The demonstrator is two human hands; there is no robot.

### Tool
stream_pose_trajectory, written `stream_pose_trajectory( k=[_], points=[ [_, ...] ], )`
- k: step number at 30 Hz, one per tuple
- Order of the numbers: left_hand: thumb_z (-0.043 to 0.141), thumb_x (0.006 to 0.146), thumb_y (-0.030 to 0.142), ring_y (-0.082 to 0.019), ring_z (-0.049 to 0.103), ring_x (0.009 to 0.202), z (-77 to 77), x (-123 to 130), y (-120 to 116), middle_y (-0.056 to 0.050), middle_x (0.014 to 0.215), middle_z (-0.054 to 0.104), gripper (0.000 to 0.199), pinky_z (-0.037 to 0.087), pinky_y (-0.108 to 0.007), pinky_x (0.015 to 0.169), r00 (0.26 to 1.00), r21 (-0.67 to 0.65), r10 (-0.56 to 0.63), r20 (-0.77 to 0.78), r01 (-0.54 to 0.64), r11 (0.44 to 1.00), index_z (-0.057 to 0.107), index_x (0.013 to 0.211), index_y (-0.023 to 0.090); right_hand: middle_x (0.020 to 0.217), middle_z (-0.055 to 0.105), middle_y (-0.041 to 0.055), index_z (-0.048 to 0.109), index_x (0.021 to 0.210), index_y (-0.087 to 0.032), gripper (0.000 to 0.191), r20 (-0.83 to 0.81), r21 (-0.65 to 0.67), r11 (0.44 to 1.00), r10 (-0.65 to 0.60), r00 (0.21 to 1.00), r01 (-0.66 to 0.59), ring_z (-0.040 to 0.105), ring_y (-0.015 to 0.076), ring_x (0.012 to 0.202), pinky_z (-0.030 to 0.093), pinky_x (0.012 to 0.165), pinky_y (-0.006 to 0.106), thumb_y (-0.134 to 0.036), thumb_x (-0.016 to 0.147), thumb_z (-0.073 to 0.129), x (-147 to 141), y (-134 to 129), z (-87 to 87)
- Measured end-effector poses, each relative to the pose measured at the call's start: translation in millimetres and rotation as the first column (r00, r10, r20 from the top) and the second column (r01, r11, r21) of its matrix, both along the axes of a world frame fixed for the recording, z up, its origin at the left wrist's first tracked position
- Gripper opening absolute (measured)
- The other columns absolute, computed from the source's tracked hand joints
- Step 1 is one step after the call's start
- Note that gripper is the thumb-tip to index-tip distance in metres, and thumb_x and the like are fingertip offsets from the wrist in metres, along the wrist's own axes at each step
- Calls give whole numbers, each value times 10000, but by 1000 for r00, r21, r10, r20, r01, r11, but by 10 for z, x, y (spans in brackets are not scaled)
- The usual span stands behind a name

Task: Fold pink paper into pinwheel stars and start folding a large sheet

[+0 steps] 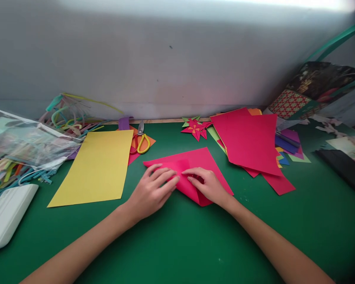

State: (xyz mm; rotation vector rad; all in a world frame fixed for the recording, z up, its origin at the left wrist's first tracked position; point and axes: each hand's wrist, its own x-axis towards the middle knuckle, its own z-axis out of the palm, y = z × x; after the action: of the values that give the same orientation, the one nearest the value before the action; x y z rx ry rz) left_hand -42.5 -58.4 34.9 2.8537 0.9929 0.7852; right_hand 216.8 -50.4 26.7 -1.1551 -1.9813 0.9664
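A red sheet of paper [204, 159] lies on the green table, its near edge curled over toward the middle. My left hand [155, 189] rests on the left part of the folded-over paper, fingers apart and fairly flat. From the right, my right hand [205, 183] pinches the curled flap between thumb and fingers. The flap stands slightly raised beside the right thumb, and the hands partly cover it.
A yellow sheet [97, 167] and scissors [143, 144] lie to the left. Behind are red paper flowers [196, 129]. Red sheets [250, 142] are stacked at right, near a black case [343, 169]. Paper strips [6, 173] and a white device [10, 215] sit far left.
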Motion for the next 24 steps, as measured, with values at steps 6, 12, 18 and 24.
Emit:
stream_pose_trajectory(
  k=[6,12,18,24],
  points=[
    [468,1076,407,-341,513,1438,-134,95,-32,-131,1543,575,501,238,-607,1267,967,-74,16,-255,-37,997,502,1545,236,1338,727,95,567,1489,-264,430,231,233,963,-190,954,135,680,291,1210,557,1038,486,-354,1086,450,161,106,-77],
    [453,1075,469,-326,456,1498,-68,35,36,-115,1600,519,581,133,-577,1310,960,-94,34,-278,-62,994,416,1609,244,1610,512,117,577,1501,-234,467,566,373,919,-114,816,-130,462,359,1480,407,1195,596,-402,1075,485,435,313,-187],
    [455,1067,505,-340,481,1478,-90,61,-20,-140,1562,558,564,195,-578,1284,961,-107,60,-269,-92,990,508,1554,226,1496,627,100,639,1429,-252,408,582,380,910,-93,808,-169,600,329,1281,518,1024,536,-308,1097,407,205,131,-124],
    [462,1060,519,-342,502,1461,-118,57,-40,-138,1576,542,543,245,-567,1257,958,-115,72,-278,-108,988,563,1514,238,1421,652,142,653,1393,-213,389,545,403,900,-89,834,-167,594,325,1279,522,1040,526,-246,1087,415,95,68,-138]
  ],
)
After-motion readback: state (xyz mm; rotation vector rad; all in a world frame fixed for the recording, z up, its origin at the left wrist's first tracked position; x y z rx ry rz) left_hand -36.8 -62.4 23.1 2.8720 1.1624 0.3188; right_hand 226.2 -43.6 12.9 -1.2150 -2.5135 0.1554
